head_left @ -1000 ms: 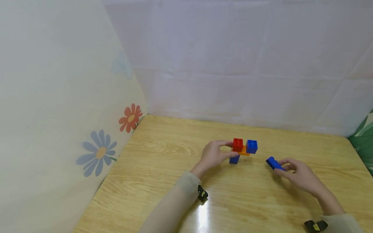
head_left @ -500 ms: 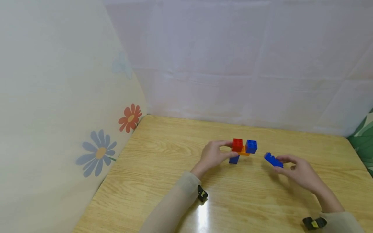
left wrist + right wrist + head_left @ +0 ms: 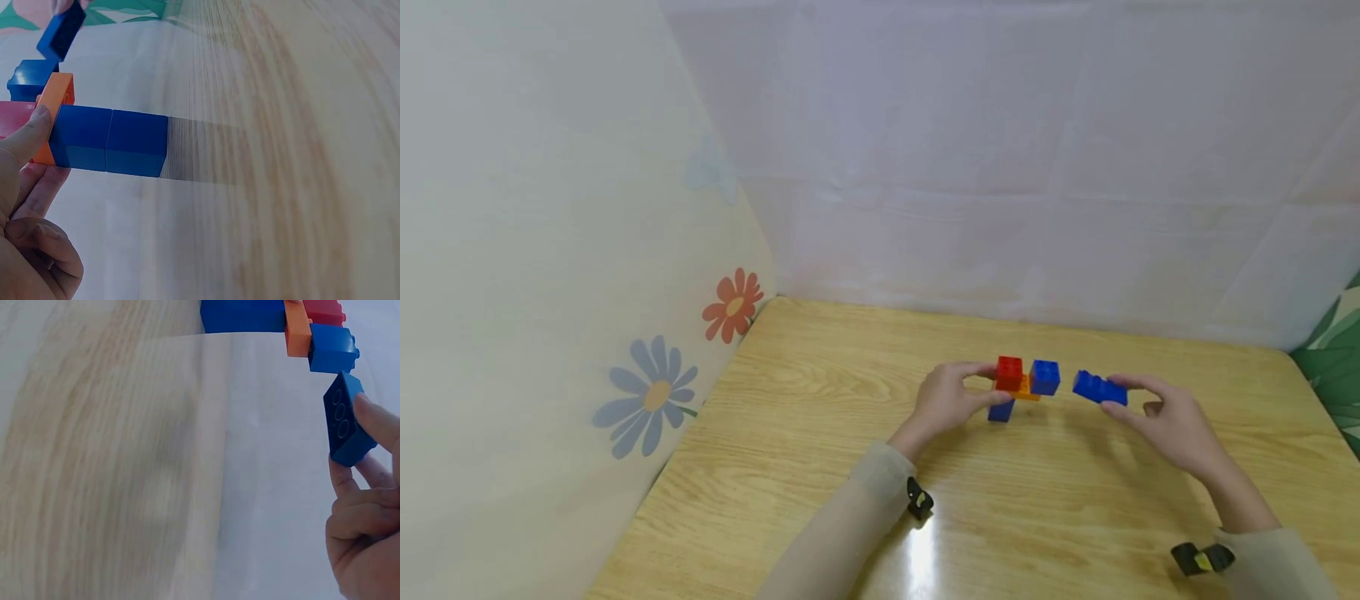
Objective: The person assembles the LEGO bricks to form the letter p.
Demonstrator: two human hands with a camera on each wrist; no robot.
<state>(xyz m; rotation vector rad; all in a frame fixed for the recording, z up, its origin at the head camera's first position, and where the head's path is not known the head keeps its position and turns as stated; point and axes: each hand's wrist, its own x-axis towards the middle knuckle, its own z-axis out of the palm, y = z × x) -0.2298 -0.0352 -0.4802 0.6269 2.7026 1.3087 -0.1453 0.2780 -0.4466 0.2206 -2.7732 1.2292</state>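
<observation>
My left hand [image 3: 946, 404] pinches a small toy-brick structure, thumb on its orange brick [image 3: 60, 94]. Under one end of that orange piece, two blue bricks [image 3: 137, 144] are stacked as a column standing on the table. On top sit a red brick [image 3: 1009, 373] and, at the right end, a square blue brick [image 3: 1045, 377]. To the right, my right hand [image 3: 1180, 429] holds a long blue brick [image 3: 1099, 388] between thumb and fingers, raised off the table and slightly tilted. Its studs face up; the hollow underside with round tubes shows in the right wrist view. A small gap separates it from the square blue brick.
The wood-grain table [image 3: 820, 400] stretches around both hands. A pale cloth backdrop [image 3: 970, 167] rises behind its far edge. At the left stands a white wall covering with printed flowers [image 3: 657, 396]; a green leaf print [image 3: 1337, 367] shows at the right.
The right hand has lifted the long blue brick up and to the left, closer to the structure, turning it more level. The left hand and the structure have stayed in place.
</observation>
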